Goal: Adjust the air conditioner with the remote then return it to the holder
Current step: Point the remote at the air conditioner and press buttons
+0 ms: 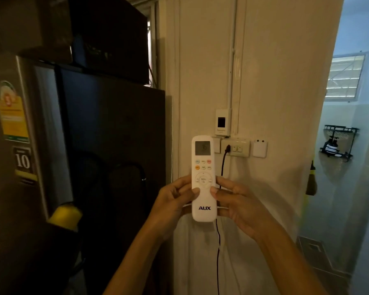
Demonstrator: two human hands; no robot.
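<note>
A white AUX remote (203,167) stands upright in front of the cream wall, screen at the top and buttons facing me. My left hand (175,201) grips its lower left side, thumb resting on the front below the round keypad. My right hand (237,201) holds its lower right side, thumb also on the front. Thin white edges show behind the remote's lower part beside my fingers; whether these belong to a holder I cannot tell. No air conditioner is in sight.
A dark fridge (107,156) with stickers fills the left. On the wall above the remote sit a switch plate (235,148) with a black cable (218,241) hanging down, a small white box (222,122) and a white pad (260,148). An open doorway to a bathroom is at right.
</note>
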